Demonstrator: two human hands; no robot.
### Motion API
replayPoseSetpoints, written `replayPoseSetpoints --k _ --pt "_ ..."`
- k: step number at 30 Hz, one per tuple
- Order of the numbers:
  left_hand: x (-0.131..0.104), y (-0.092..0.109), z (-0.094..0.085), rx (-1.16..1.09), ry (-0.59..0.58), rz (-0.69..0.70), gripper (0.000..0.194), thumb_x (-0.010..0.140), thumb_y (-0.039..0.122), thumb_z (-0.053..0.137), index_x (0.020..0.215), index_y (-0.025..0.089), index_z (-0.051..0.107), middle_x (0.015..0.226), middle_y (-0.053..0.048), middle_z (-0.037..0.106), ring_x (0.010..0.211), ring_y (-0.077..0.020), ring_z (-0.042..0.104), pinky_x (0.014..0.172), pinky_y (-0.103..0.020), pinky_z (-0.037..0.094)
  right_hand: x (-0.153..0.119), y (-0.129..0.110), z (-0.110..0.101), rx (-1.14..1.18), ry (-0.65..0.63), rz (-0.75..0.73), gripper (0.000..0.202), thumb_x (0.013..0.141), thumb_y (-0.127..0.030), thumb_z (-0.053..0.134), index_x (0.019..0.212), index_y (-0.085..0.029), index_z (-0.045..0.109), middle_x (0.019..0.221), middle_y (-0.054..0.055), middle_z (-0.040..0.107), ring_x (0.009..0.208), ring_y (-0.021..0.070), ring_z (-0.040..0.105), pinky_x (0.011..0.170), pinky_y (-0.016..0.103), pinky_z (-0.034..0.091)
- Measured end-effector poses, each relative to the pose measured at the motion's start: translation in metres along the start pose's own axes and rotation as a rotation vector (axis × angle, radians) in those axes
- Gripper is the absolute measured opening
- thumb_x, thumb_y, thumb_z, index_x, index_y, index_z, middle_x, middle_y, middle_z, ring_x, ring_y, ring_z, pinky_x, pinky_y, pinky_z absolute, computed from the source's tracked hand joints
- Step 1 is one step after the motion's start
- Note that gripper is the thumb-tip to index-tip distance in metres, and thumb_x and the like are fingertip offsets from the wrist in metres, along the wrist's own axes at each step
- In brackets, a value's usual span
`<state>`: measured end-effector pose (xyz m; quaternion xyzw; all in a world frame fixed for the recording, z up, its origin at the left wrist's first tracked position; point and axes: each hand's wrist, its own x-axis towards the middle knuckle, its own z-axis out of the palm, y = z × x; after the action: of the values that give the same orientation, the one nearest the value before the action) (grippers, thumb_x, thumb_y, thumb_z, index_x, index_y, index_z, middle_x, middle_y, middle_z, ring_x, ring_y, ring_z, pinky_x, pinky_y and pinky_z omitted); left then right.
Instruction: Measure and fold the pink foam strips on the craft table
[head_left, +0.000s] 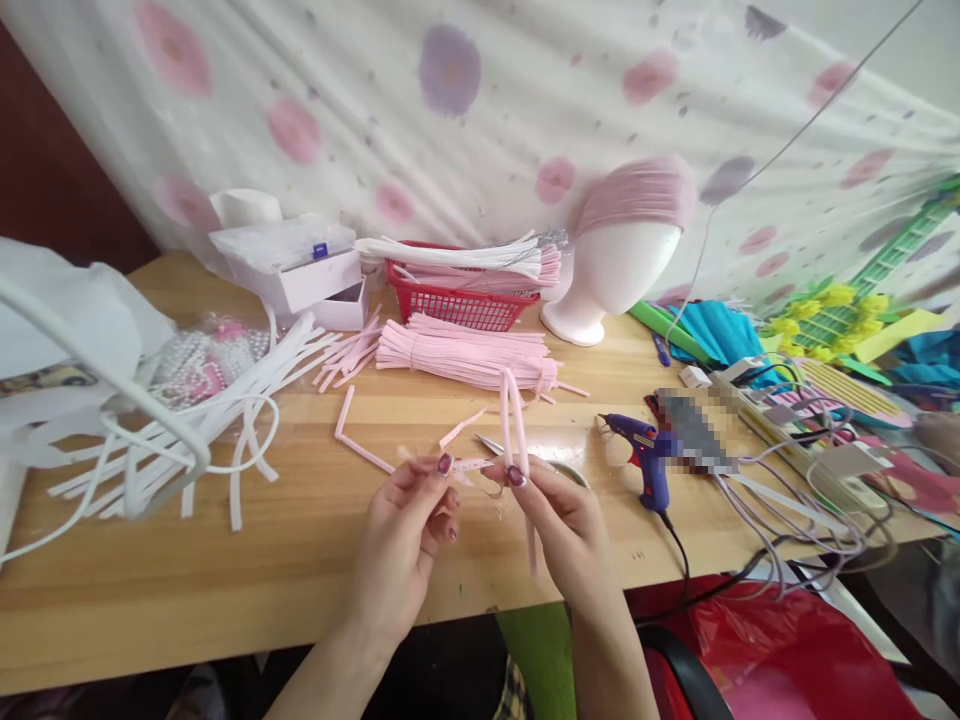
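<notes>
In front of me, my right hand point(551, 500) pinches a pink pipe cleaner point(514, 425) bent into a narrow loop, its tail hanging below the fingers. My left hand point(416, 525) has thumb and finger pressed together at one end of a thin pale strip point(471, 464) with small marks, which spans to the right fingertips. Behind the hands lies another pink pipe cleaner point(345, 425) with a sharp bend. A short pale pink piece point(461, 428) lies nearby. Scissors point(491, 443) are partly hidden behind my right hand.
A bundle of pink pipe cleaners point(465, 350) lies before a red basket point(465, 305). Right of it stand a foam head point(626, 265) and a blue glue gun point(641, 450) with cords. White strips point(217, 430) and a white lamp arm point(97, 360) are at left.
</notes>
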<state>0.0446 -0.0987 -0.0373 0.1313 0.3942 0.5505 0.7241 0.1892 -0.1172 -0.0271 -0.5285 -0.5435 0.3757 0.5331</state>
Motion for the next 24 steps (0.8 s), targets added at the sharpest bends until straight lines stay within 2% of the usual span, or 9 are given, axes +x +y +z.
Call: replayPoseSetpoints --k 5,8,10,12,14,17,19,21,24 --pt "0.001 0.005 -0.015 0.067 0.038 0.099 0.042 0.056 0.035 0.094 0.079 0.014 0.066 0.075 -0.003 0.075 0.068 -0.0141 0.072 0.063 -0.021 0.060 -0.002 0.010 0.000 0.107 0.022 0.069 0.023 0.091 -0.042 0.065 0.089 -0.027 0.082 0.097 0.005 0.077 0.102 0.0245 0.067 0.094 0.037 0.050" --pt "-0.001 0.010 -0.020 0.195 0.029 0.187 0.046 0.065 0.036 0.089 0.095 0.016 0.060 0.077 -0.005 0.078 0.069 -0.0170 0.074 0.067 -0.027 0.061 -0.005 0.009 -0.004 0.146 0.114 0.090 0.027 0.090 -0.048 0.067 0.088 -0.024 0.080 0.082 0.004 0.073 0.085 0.0191 0.065 0.078 0.029 0.050" --pt "-0.004 0.013 -0.021 0.319 0.060 0.308 0.060 0.071 0.034 0.084 0.121 0.020 0.052 0.072 0.000 0.076 0.063 -0.0165 0.072 0.065 -0.028 0.061 -0.008 0.005 -0.005 0.219 0.103 0.111 0.037 0.091 -0.051 0.064 0.074 -0.020 0.075 0.061 0.001 0.060 0.062 0.0139 0.055 0.061 0.026 0.044" --pt "-0.008 0.014 -0.021 0.429 0.077 0.433 0.081 0.077 0.030 0.079 0.143 0.027 0.033 0.069 0.005 0.074 0.055 -0.0149 0.068 0.060 -0.027 0.059 -0.009 0.003 -0.003 0.330 0.025 0.153 0.048 0.094 -0.053 0.059 0.061 -0.018 0.064 0.050 -0.004 0.043 0.049 0.0108 0.039 0.050 0.024 0.035" --pt "-0.013 0.014 -0.022 0.533 0.047 0.474 0.078 0.082 0.028 0.074 0.147 0.030 0.031 0.073 0.004 0.073 0.052 -0.0145 0.066 0.055 -0.027 0.056 -0.010 0.002 0.002 0.408 -0.076 0.218 0.051 0.095 -0.054 0.056 0.059 -0.018 0.056 0.049 -0.006 0.034 0.046 0.0099 0.031 0.046 0.024 0.030" --pt "-0.016 0.013 -0.022 0.667 -0.066 0.385 0.029 0.088 0.031 0.065 0.116 0.023 0.065 0.078 -0.002 0.073 0.063 -0.0169 0.069 0.060 -0.028 0.056 -0.011 0.005 0.009 0.418 -0.204 0.286 0.050 0.096 -0.056 0.052 0.063 -0.018 0.054 0.051 -0.007 0.031 0.047 0.0101 0.030 0.047 0.024 0.030" --pt "-0.017 0.013 -0.021 0.622 -0.082 0.297 0.018 0.088 0.032 0.064 0.100 0.020 0.068 0.075 -0.002 0.072 0.063 -0.0163 0.068 0.062 -0.027 0.055 -0.012 0.006 0.012 0.377 -0.255 0.293 0.049 0.097 -0.055 0.051 0.067 -0.018 0.056 0.053 -0.006 0.033 0.049 0.0102 0.031 0.049 0.024 0.029" --pt "-0.016 0.014 -0.019 0.476 -0.056 0.185 0.030 0.084 0.033 0.069 0.109 0.019 0.062 0.070 0.000 0.070 0.052 -0.0130 0.061 0.052 -0.025 0.050 -0.013 0.006 0.012 0.310 -0.283 0.289 0.048 0.098 -0.055 0.050 0.068 -0.018 0.057 0.054 -0.005 0.035 0.051 0.0103 0.032 0.050 0.025 0.029" --pt "-0.016 0.016 -0.016 0.344 -0.054 0.083 0.064 0.077 0.033 0.076 0.132 0.018 0.047 0.069 0.000 0.071 0.046 -0.0112 0.056 0.045 -0.021 0.043 -0.014 0.004 0.009 0.216 -0.309 0.286 0.050 0.099 -0.053 0.048 0.065 -0.017 0.056 0.053 -0.004 0.037 0.051 0.0103 0.034 0.052 0.025 0.028"
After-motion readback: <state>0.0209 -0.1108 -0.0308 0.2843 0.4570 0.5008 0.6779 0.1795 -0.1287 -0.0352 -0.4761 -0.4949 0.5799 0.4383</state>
